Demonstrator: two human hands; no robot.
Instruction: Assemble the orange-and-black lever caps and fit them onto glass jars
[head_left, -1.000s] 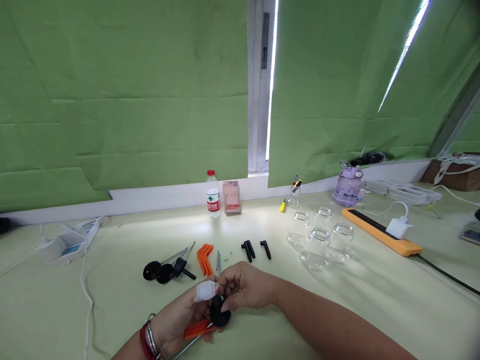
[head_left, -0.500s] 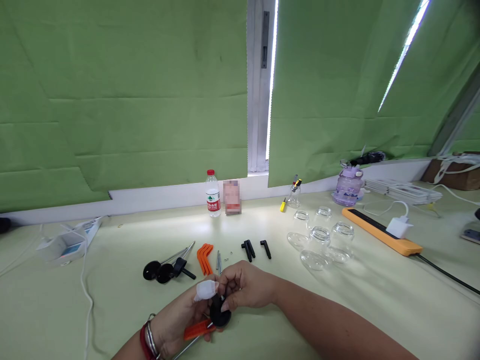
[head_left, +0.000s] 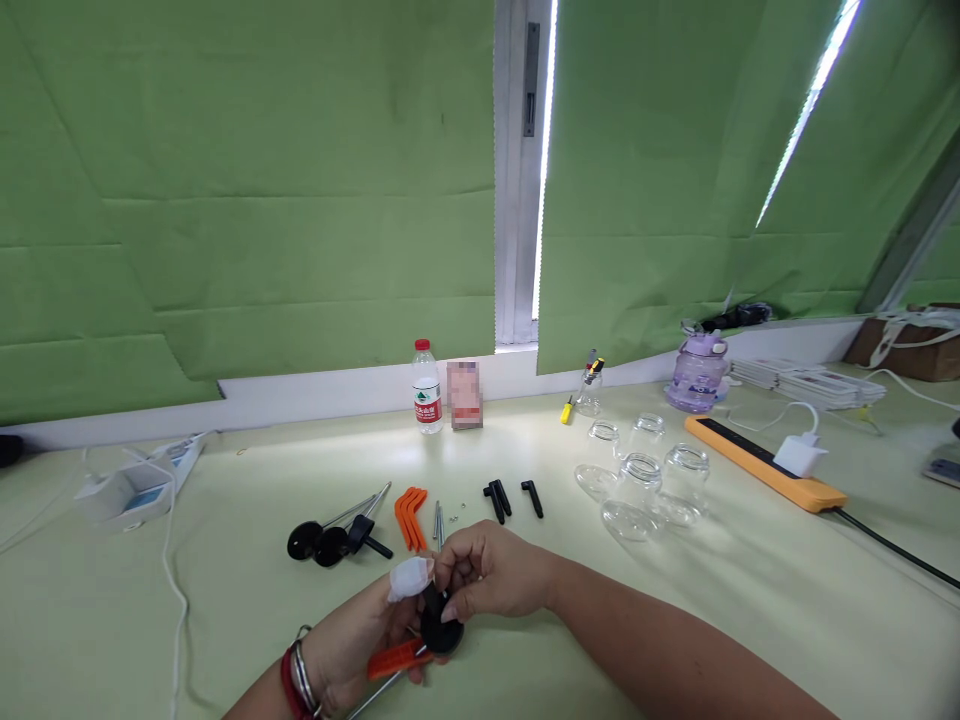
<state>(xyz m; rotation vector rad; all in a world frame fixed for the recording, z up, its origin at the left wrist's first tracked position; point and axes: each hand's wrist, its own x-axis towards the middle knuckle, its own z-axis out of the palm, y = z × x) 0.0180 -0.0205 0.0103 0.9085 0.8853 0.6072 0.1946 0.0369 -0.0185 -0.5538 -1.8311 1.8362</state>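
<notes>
Low in the middle of the view, my left hand (head_left: 352,645) is closed around a small assembly: a black round disc (head_left: 440,632), an orange plastic lever (head_left: 394,659) and a thin metal rod (head_left: 375,695) that sticks out below. A white wrap covers one fingertip of that hand. My right hand (head_left: 491,572) is closed in a pinch on the top of the black disc. Both hands hover just above the pale green table (head_left: 750,600).
Behind the hands lie black discs on rods (head_left: 330,540), orange levers (head_left: 409,515), metal pins (head_left: 438,522) and black angled pieces (head_left: 510,497). Several clear glass jars (head_left: 637,475) stand to the right. Further back are a water bottle (head_left: 426,400), an orange power strip (head_left: 765,463), a purple jug (head_left: 697,375).
</notes>
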